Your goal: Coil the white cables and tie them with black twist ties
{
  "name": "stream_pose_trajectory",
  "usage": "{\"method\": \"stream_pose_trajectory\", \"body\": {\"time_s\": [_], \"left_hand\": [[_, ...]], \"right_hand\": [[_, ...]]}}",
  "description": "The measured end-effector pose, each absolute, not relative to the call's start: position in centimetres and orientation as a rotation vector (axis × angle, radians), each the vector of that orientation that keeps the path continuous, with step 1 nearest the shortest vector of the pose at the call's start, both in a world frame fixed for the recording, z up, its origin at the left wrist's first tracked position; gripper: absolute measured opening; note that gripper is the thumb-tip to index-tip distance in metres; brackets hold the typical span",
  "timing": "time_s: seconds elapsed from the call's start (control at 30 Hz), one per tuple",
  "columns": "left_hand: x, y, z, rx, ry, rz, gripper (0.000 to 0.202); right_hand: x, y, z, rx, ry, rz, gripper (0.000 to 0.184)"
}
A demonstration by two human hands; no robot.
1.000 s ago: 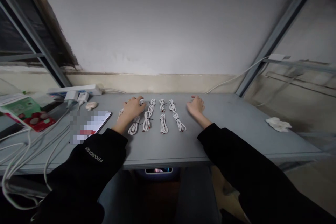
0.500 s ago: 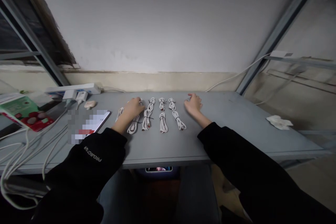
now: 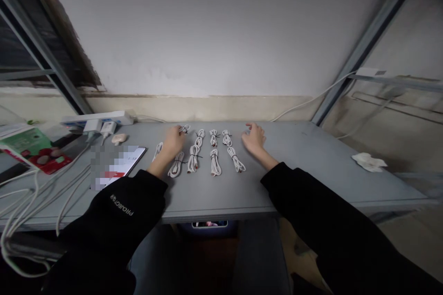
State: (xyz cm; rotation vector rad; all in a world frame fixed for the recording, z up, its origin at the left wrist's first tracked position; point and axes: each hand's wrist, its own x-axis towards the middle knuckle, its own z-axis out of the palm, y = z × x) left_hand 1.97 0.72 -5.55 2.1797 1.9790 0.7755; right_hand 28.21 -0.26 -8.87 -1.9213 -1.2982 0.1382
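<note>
Several coiled white cables, each bound with a dark tie, lie in two rows on the grey table. My left hand is closed on one coiled cable in the back row; part of that coil pokes out past the fingertips. Beneath my left wrist another coil is partly covered, and a front-row coil lies just right of it. Farther right are a back-row coil and a front-row coil. Beside them my right hand rests on the table, empty, with its fingers apart and slightly curled.
On the left are a phone, a power strip with plugged-in chargers, a small pale case, a green and red package and loose cords. A crumpled tissue lies far right. A wall stands behind.
My left hand has drawn slightly left and its fingers have closed, with more of the back-row cable showing beyond them. My right hand has barely moved.
</note>
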Motion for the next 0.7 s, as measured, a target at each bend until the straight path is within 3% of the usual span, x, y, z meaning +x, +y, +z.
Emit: {"method": "stream_pose_trajectory", "body": {"time_s": [0.1,0.2,0.4,0.7], "left_hand": [[2.9,0.0,-5.3,2.180,1.706,1.173,0.034],[4.1,-1.1,-5.4,2.216,1.455,1.353,0.032],[5.7,-2.7,-6.1,2.362,1.077,1.227,0.028],[6.2,-3.1,-6.7,2.425,0.865,1.129,0.028]], "right_hand": [[27.8,-0.8,-8.5,-1.808,-1.361,0.056,0.038],[27.2,-1.9,-7.9,-1.537,-1.509,-0.047,0.032],[25.7,-3.8,-7.2,-1.061,-1.791,-0.072,0.020],[25.8,-3.6,-7.7,-0.992,-1.828,-0.054,0.016]]}}
